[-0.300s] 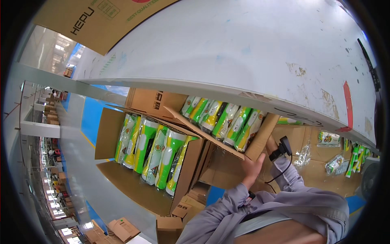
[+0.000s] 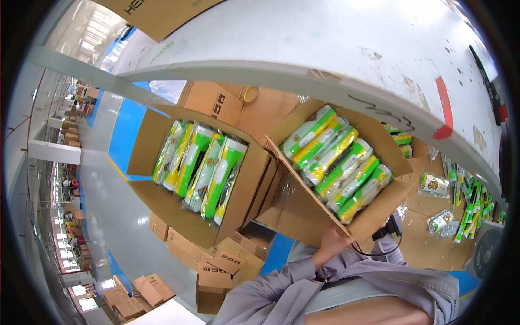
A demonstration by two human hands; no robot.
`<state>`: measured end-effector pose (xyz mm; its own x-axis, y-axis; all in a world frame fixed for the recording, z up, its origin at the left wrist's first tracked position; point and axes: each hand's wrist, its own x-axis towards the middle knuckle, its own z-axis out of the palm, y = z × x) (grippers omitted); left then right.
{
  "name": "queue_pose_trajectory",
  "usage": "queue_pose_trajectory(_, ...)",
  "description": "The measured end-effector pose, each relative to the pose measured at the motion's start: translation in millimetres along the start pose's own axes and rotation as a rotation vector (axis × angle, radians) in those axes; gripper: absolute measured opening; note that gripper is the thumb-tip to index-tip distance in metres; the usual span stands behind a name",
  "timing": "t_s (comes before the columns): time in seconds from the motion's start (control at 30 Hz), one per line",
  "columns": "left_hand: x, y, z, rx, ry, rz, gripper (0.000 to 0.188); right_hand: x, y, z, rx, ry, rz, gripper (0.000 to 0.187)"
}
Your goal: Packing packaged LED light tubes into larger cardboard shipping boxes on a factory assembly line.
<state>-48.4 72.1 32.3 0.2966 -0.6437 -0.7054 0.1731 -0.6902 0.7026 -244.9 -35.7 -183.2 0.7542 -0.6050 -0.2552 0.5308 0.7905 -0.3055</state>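
Observation:
An open cardboard box (image 2: 303, 208) filled with plastic-wrapped green, yellow and white flashlights (image 2: 338, 162) is tilted toward me below the table's edge. My left hand (image 2: 333, 244) grips its near lower corner, the fingers partly hidden by the cardboard. On the box's right side, under a flap, is my right hand (image 2: 389, 221); the flap and a black wrist device (image 2: 385, 230) cover most of it. A second open box (image 2: 230, 203) with similar wrapped flashlights (image 2: 200, 168) stands just left of the held one.
A white table (image 2: 303, 38) with a thick front edge spans the far side, a large carton (image 2: 168, 16) on it. Loose flashlights (image 2: 471, 211) and wrapped packs (image 2: 433, 184) lie on cardboard at the right, beside a fan (image 2: 487, 252). More cartons (image 2: 184, 246) stand on the floor.
The held box has come out from beneath the table edge toward me, with both hands on it, so more of its flashlights show. The view has shifted slightly too.

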Motion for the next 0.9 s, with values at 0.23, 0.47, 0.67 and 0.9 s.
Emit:
queue_pose_trajectory(0.23,-18.7,-50.1,38.9,0.016,-0.756,0.232,0.079,-70.4,-49.5,10.8,-0.162,0.246,-0.079,0.048)
queue_pose_trajectory(0.47,65.2,-84.3,-57.8,0.017,0.478,0.445,0.024,-116.5,-81.9,22.8,-0.240,0.330,-0.150,0.049)
queue_pose_trajectory(0.67,123.7,-31.6,-82.9,-0.602,0.354,0.475,0.042,-122.7,-91.2,37.7,-0.300,0.360,-0.156,0.049)
queue_pose_trajectory(0.9,142.6,-106.2,-51.7,-0.726,0.486,0.547,0.046,-83.6,-80.0,72.4,-0.388,0.348,-0.120,0.050)
